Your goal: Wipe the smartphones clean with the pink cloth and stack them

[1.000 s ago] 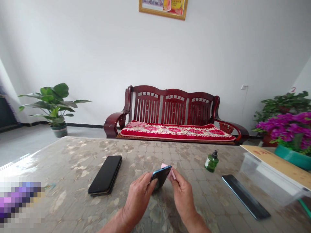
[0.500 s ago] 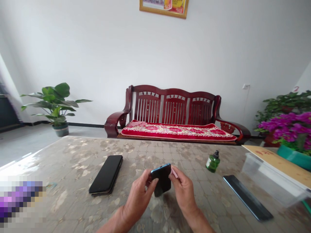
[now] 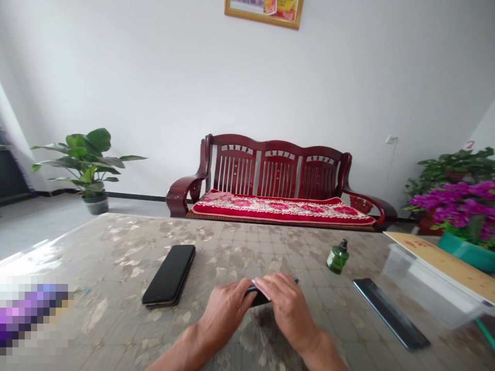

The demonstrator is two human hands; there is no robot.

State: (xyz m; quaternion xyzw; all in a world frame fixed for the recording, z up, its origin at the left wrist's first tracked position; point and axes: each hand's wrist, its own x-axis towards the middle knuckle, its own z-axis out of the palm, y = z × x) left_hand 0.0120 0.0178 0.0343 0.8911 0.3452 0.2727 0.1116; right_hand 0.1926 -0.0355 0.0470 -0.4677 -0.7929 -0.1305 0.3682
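A dark phone with a blue edge [image 3: 260, 299] is held low over the patterned table [image 3: 216, 252], mostly covered by my fingers. My left hand [image 3: 226, 309] grips its left end, thumb on the near side. My right hand [image 3: 288, 306] is closed over its right part, fingers across the top edge, next to my left fingertips. A small pale pink piece shows faintly at my right fingertips. Left of my hands lies a black phone in a case [image 3: 170, 275]. To the right, a narrow dark phone [image 3: 390, 313] lies face up.
A green bottle with a black cap [image 3: 337, 257] stands right of my hands. At the right edge are a clear plastic box [image 3: 425, 288] with a tan folder [image 3: 444, 257] on it and a teal flower pot [image 3: 466, 251]. Beyond the table is a red wooden bench [image 3: 278, 172].
The held phone has turned from upright to a flatter, wider position. My right hand has moved from its right side to over its top edge, closer to my left hand.
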